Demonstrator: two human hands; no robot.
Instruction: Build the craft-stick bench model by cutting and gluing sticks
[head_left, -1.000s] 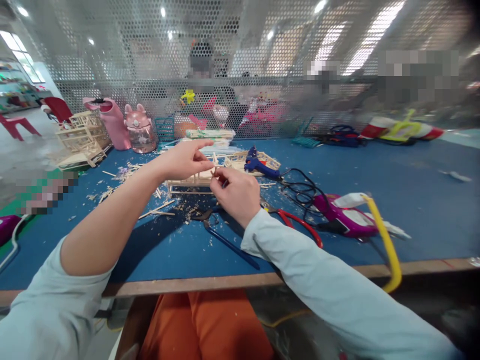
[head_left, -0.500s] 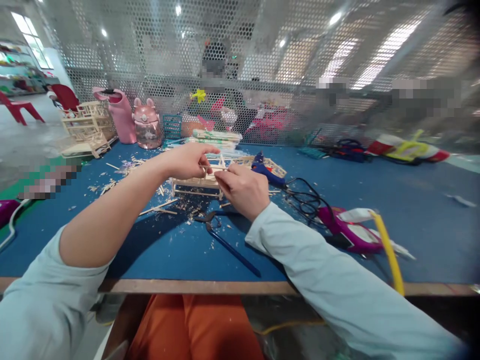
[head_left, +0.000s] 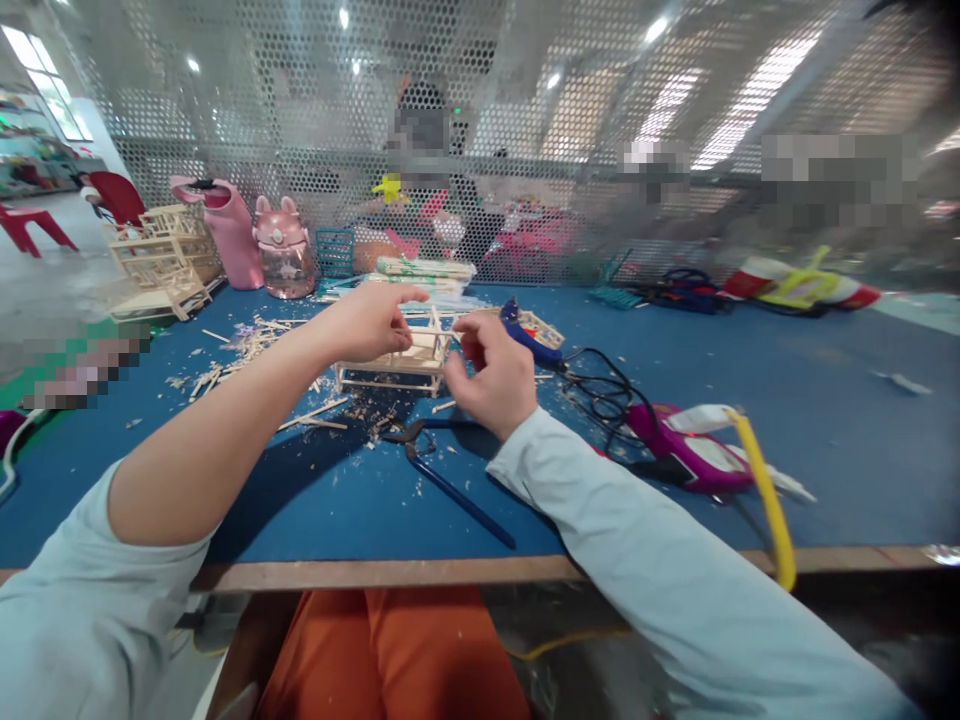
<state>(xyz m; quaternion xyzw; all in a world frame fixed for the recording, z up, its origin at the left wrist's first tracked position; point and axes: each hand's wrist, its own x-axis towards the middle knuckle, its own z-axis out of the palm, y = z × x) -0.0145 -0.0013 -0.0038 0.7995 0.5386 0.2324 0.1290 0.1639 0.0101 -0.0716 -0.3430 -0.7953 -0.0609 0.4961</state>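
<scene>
A small frame model of thin wooden sticks (head_left: 390, 382) stands on the blue table between my hands. My left hand (head_left: 367, 322) is over its left part, index finger stretched out and the other fingers curled in a pinch on a thin wooden stick (head_left: 431, 333) at the model's top. At the model's right end, my right hand (head_left: 495, 375) has thumb and fingers apart, with nothing seen between them. Its fingertips are close to the stick's right end; whether they touch cannot be made out. Blue-handled pliers (head_left: 461, 500) lie open in front of the model.
Stick scraps (head_left: 251, 350) litter the left side. A blue glue gun (head_left: 529, 335) lies right of the model, a purple tool (head_left: 686, 455) with cables farther right. Pink bottles (head_left: 232, 235), a larger stick model (head_left: 161, 265) and a perforated screen (head_left: 322, 120) stand behind.
My right hand has loosened its pinch on the stick, its thumb and fingers spreading apart. My left hand keeps nearly the same place. The whole view has shifted slightly.
</scene>
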